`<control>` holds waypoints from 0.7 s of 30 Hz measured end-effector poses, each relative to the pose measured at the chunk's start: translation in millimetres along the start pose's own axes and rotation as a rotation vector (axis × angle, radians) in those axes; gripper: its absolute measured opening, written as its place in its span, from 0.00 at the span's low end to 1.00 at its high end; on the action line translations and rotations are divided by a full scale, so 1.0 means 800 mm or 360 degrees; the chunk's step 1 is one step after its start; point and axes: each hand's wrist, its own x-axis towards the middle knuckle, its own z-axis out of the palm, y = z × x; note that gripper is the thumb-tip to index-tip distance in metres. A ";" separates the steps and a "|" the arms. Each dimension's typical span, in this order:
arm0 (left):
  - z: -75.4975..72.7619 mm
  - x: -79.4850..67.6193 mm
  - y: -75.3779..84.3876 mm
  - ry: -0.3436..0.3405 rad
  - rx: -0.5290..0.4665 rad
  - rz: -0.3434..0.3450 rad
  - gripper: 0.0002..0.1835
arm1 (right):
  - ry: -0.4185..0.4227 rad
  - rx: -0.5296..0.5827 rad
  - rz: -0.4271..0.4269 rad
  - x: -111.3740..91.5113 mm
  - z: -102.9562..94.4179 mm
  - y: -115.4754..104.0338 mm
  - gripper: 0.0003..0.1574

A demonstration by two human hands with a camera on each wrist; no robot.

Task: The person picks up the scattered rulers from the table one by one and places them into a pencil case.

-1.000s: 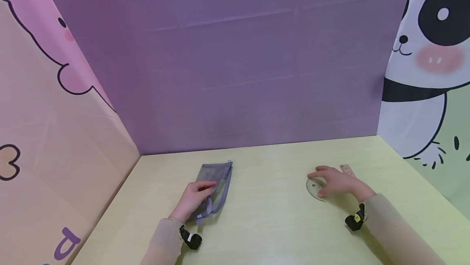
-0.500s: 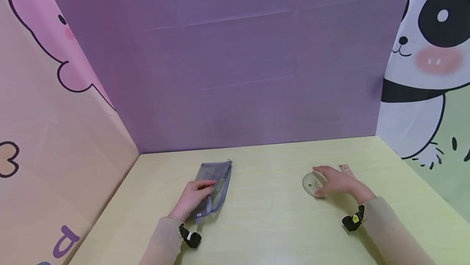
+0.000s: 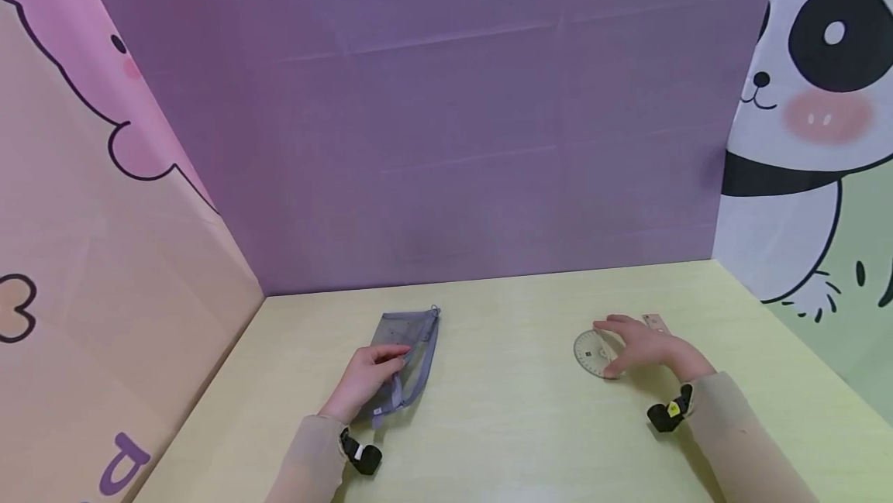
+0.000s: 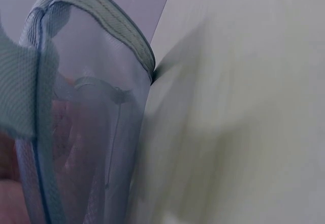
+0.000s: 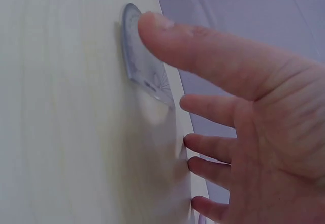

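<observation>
My left hand [image 3: 364, 380] grips a grey-blue mesh zip pouch [image 3: 427, 370] on the left half of the table, thumb and fingers closed on its side. Close up in the left wrist view, the see-through pouch [image 4: 86, 46] stands on edge, with part of the hand visible through the mesh. A clear half-round protractor [image 3: 587, 351] lies flat on the right half. Over its right side hovers my right hand [image 3: 643, 348], thumb and fingers spread apart. From the right wrist, the thumb overlaps the protractor [image 5: 144, 61], and nothing sits between the fingers.
A pinkish ruler [image 3: 656, 323] lies just behind the right hand, mostly hidden by it. Pale table surface [image 3: 502, 394] stretches between the hands. A purple cloth backdrop [image 3: 453, 139] rises at the table's rear, with printed cloth walls at both sides.
The protractor has shifted slightly left and shows more from beneath my right hand, whose fingertips have drawn back a little to the right. My left hand keeps its grip on the pouch.
</observation>
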 end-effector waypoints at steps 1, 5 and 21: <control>0.000 0.000 0.000 -0.0003 -0.0002 0.0000 0.15 | 0.0006 -0.0010 0.0005 0.000 0.000 0.000 0.56; 0.002 -0.005 0.007 0.0013 0.0017 -0.0006 0.15 | 0.0026 -0.0025 0.0033 0.001 0.005 0.000 0.58; 0.004 -0.004 0.005 0.0037 0.0033 -0.0026 0.14 | 0.0092 -0.0002 0.0015 -0.001 0.012 -0.004 0.57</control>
